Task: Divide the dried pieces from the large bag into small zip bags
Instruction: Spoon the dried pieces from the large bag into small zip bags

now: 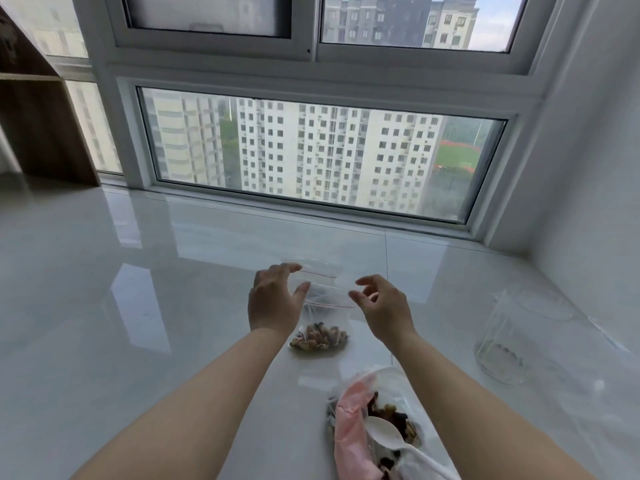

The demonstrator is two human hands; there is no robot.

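On the glossy white tiled floor (145, 306), which carries everything here and runs back to the low window (322, 157) along its far edge, the bare left hand (273, 299) hovers with its fingers spread and gently curved, its grip wide and holding nothing, poised at the left side of a small stack of empty clear zip bags with red seal lines (325, 289). That pose suggests it is about to steady or peel off the top bag rather than press on it, though whether the fingertips actually touch the plastic I cannot tell. Just nearer the person lies a filled small clear zip bag of brown dried pieces (319, 337), flat on the floor between the two forearms, probably set there to keep a finished portion apart from the supply. The bare right hand (384, 306) mirrors the left at the stack's right side, thumb and fingers loosely curved, its grip likewise wide and empty, so both hands can pull a bag mouth apart. Toward the near edge sits the large crumpled clear-and-pink plastic bag (349, 427) with dark and tan dried pieces (391, 414) showing in its open mouth; a white plastic spoon (384, 436) rests in it, handy for the next scoop. Well to the right, near the wall, stands a clear glass jar (502, 344).
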